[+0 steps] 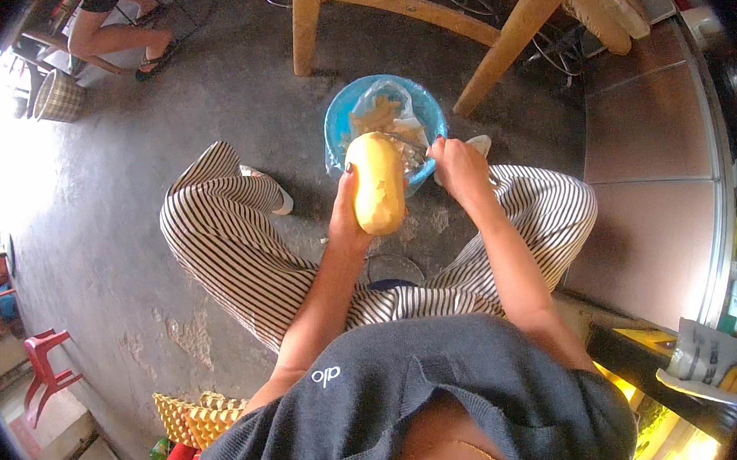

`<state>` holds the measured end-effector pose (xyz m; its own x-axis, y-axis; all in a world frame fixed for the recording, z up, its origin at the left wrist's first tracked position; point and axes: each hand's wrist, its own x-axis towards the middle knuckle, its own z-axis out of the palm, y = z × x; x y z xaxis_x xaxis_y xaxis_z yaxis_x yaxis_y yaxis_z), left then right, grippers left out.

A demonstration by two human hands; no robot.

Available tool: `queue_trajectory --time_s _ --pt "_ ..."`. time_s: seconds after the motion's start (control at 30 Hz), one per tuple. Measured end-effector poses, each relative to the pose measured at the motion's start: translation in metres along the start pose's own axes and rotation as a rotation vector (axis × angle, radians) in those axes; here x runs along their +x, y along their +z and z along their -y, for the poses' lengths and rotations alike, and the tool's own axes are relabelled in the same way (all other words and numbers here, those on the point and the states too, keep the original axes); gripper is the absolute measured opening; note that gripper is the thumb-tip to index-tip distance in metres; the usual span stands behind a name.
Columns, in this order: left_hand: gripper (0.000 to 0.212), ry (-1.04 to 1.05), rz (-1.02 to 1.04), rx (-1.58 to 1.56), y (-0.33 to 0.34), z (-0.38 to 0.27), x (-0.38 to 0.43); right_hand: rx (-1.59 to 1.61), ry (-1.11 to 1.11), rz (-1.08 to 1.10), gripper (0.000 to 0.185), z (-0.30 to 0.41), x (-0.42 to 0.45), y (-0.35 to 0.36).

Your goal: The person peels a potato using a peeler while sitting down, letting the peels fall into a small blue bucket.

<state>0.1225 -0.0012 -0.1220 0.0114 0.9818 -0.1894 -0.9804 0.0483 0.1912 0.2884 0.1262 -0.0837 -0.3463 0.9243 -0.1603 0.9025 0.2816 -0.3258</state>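
A large oblong yellow fruit or squash (377, 183), largely peeled, with small marks on its lower side, rests in my left hand (346, 215), whose fingers wrap around it from beneath. Just right of its upper end, my right hand (458, 163) is closed on the handle of a thin metal tool (408, 141), a knife or peeler; which one I cannot tell. The tool's far end reaches towards the fruit. Below both hands a blue plastic basin (338, 111) stands on the floor, lined with a clear plastic bag (399, 96) that holds yellowish peelings (377, 116).
Wooden furniture legs (308, 25) rise beyond the basin. A woven basket (59, 96) and another person's legs (118, 38) are at upper left. A red plastic stool (45, 370) stands far left, egg trays (194, 419) lie lower left, and a brown-panelled unit (651, 225) is on the right.
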Motion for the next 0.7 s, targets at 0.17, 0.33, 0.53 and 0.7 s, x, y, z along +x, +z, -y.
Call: queue_trajectory --time_s 0.17,0.33,0.53,0.7 --pt "0.063 0.004 -0.111 0.175 0.002 0.001 0.003 0.141 -0.187 -0.264 0.043 0.042 -0.030 -0.024" --pt "0.056 0.046 -0.191 0.257 -0.007 0.003 0.003 0.119 -0.100 -0.195 0.043 0.027 -0.016 -0.008" --pt "0.055 0.107 -0.190 0.343 -0.004 -0.001 0.003 0.051 0.001 -0.160 0.050 0.006 -0.006 0.002" --pt "0.056 0.041 -0.200 0.210 -0.015 0.002 0.003 0.240 -0.058 -0.150 0.042 0.029 -0.025 -0.010"
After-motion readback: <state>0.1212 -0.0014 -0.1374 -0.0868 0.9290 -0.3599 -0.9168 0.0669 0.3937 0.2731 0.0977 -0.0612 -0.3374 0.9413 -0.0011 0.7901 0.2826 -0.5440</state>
